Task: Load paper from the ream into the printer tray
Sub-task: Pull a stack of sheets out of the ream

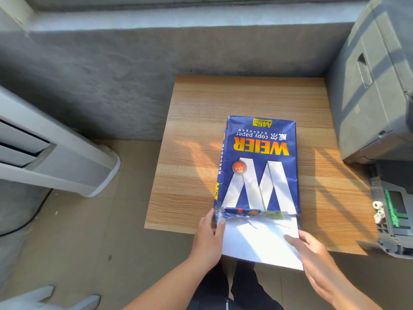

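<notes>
A blue ream (257, 166) of copy paper lies on the wooden table (194, 153), its torn open end toward me. White sheets (261, 240) stick out of that end past the table's front edge. My left hand (209, 237) grips the sheets' left edge by the wrapper's mouth. My right hand (312, 249) holds the stack's right side, fingers laid on top. The grey printer (375, 86) stands at the right, with its pulled-out paper tray (393, 220) below it, showing green guides.
A white floor-standing air conditioner (51, 157) stands to the left, a cable trailing on the tiled floor. A grey concrete wall and ledge run behind the table. My dark trouser legs show below the sheets.
</notes>
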Demonstrator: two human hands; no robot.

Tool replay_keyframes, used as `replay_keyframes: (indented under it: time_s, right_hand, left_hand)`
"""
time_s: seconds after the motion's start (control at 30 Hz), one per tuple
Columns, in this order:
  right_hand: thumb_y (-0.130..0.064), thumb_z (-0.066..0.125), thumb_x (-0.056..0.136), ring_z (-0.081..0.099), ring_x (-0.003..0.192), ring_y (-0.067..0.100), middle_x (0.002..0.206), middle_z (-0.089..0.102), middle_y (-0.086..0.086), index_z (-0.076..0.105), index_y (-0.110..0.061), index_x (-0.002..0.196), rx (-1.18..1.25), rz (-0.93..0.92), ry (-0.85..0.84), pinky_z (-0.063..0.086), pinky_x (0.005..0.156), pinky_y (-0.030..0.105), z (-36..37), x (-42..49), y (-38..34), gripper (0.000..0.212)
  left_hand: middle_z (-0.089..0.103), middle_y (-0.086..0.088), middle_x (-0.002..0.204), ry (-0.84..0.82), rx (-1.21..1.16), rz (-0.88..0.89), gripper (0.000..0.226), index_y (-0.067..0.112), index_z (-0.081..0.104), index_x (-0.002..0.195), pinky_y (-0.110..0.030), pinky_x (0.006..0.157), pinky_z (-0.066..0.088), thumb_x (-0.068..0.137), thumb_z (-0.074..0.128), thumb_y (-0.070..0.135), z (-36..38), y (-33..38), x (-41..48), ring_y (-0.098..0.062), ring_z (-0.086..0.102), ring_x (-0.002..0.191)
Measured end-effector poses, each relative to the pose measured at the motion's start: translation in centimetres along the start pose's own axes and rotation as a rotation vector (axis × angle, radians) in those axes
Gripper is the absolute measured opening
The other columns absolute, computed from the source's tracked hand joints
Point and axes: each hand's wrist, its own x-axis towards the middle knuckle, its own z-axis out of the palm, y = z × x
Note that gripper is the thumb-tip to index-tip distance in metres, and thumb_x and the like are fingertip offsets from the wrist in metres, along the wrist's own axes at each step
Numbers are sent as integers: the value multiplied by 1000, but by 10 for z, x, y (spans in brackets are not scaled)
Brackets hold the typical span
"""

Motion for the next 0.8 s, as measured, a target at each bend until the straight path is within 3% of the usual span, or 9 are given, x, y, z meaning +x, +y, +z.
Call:
replay_keyframes:
  time_s: [0.1, 0.17, 0.23, 0.33, 0.4, 0.47, 0.53, 0.63, 0.8]
  right_hand:
    - [-9, 64, 90, 73, 77, 18, 88, 72, -3, 55, -16, 124, -94, -91, 102, 58, 62, 32, 10, 12, -11, 36]
    - [-8, 65, 89, 74, 81, 20, 92, 70, -5, 48, -14, 139, -129, -110, 109, 62, 71, 40, 11, 15, -8, 53]
    - [-10, 68, 89, 74, 86, 21, 105, 69, -2, 42, -19, 147, -124, -96, 78, 63, 68, 40, 10, 10, -6, 64]
    - [-12, 68, 89, 70, 87, 20, 104, 66, -5, 44, -24, 145, -123, -71, 53, 58, 54, 31, 1, -7, 1, 62]
    - [-10, 66, 90, 70, 88, 20, 101, 65, -5, 45, -24, 144, -161, -87, 31, 57, 54, 30, -7, -17, 8, 60]
    - [-9, 65, 91, 69, 88, 19, 98, 64, -9, 47, -25, 142, -219, -97, 16, 59, 58, 30, -14, -22, 18, 57]
    - [-12, 63, 92, 69, 92, 17, 102, 65, -11, 48, -28, 138, -265, -100, 21, 62, 72, 36, -18, -27, 28, 51]
    - [-23, 63, 90, 66, 111, 18, 133, 62, -4, 42, -28, 146, -316, -135, 10, 56, 93, 49, -29, -32, 45, 60]
    - [-23, 59, 93, 64, 107, 14, 131, 60, -6, 41, -32, 145, -277, -190, -38, 58, 91, 43, -40, -62, 52, 55]
  left_hand:
    - [69, 14, 119, -23, -47, -44, 52, 39, 45, 138, -41, 97, 54, 90, 48, 18, 5, -6, -11, -7, 67, 104]
    - [66, 10, 125, -6, -44, -75, 55, 35, 42, 142, -41, 102, 51, 92, 46, 12, 6, -5, -20, -12, 63, 113]
    - [60, 7, 133, 21, -59, -114, 53, 30, 43, 143, -42, 108, 46, 93, 45, 11, 6, -5, -30, -15, 57, 121]
    - [65, 12, 125, 23, -140, -145, 42, 29, 54, 134, -32, 100, 49, 95, 49, 14, 5, -4, -46, -7, 61, 112]
    - [68, 14, 120, 22, -207, -145, 39, 30, 56, 132, -29, 94, 53, 96, 51, 16, 4, -3, -54, -3, 65, 105]
    - [68, 12, 124, 27, -255, -145, 41, 27, 55, 135, -29, 92, 56, 96, 52, 16, 8, -5, -59, -6, 68, 105]
    - [65, 9, 131, 52, -253, -129, 45, 24, 52, 139, -33, 97, 55, 95, 55, 16, 15, -11, -65, -10, 66, 110]
    - [62, 6, 136, 115, -224, -69, 49, 22, 50, 140, -43, 105, 50, 92, 58, 16, 24, -17, -80, -13, 62, 117]
    - [65, 6, 131, 190, -200, 32, 48, 19, 52, 139, -45, 106, 49, 92, 58, 11, 33, -23, -109, -13, 62, 117]
